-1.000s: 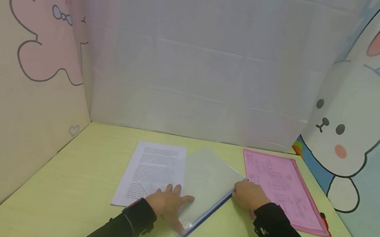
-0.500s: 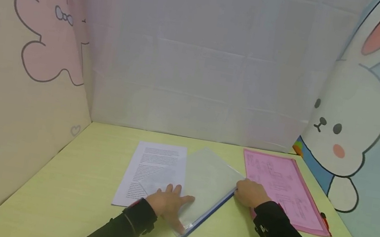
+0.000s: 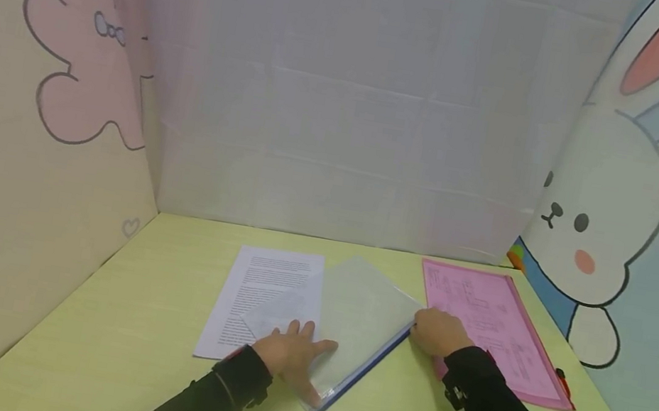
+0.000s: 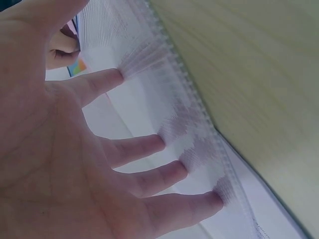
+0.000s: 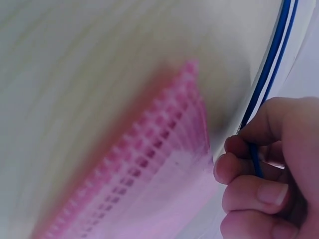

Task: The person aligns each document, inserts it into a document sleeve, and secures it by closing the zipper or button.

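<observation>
A clear document pouch (image 3: 367,312) with a blue zip edge (image 3: 364,369) lies at a slant on the table, one corner over a printed sheet (image 3: 257,295). My left hand (image 3: 293,359) rests on the pouch near its lower corner, fingers spread; the left wrist view shows its straight fingertips touching the clear mesh-textured plastic (image 4: 144,99). At the upper right end of the blue edge, my right hand (image 3: 441,335) pinches with curled fingers. In the right wrist view, the blue strip (image 5: 271,55) runs into that grip; any slider there is hidden by the fingers.
A pink mesh document pouch (image 3: 481,309) with printed paper inside lies at the right, partly under my right forearm. White sheeting (image 3: 353,94) hangs behind the yellow table (image 3: 143,320), with cartoon-decorated walls on both sides.
My right hand has slid a little along the blue edge toward the pouch's upper right corner. The left hand and the pouch stay where they were.
</observation>
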The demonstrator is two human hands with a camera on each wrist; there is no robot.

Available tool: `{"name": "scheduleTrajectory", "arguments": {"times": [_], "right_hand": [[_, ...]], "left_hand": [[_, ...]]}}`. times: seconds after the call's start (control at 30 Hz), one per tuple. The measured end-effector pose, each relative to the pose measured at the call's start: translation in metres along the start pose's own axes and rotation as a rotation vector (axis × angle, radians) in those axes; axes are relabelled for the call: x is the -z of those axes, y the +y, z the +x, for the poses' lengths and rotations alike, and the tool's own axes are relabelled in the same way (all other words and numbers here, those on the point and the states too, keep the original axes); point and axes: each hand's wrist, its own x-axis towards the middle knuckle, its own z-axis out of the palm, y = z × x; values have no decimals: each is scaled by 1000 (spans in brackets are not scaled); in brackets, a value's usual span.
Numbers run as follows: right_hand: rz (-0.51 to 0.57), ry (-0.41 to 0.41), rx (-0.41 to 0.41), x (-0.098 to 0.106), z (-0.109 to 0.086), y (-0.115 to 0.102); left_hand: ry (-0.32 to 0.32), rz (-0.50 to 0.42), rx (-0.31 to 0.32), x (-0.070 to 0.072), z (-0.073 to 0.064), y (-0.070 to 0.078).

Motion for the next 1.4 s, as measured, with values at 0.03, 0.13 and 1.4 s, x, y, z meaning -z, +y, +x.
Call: {"name": "scheduleTrajectory", "arguments": {"times": [0.03, 0.13, 1.4], "right_hand": [[-1, 3, -4, -1, 1, 1], [3, 8, -18, -2, 4, 7], [-40, -23, -204, -2, 3, 32]], "left_hand": [[1, 2, 2, 0, 0, 0], [1, 4, 3, -1, 0, 0], [10, -1, -34, 1, 1, -2]]}}
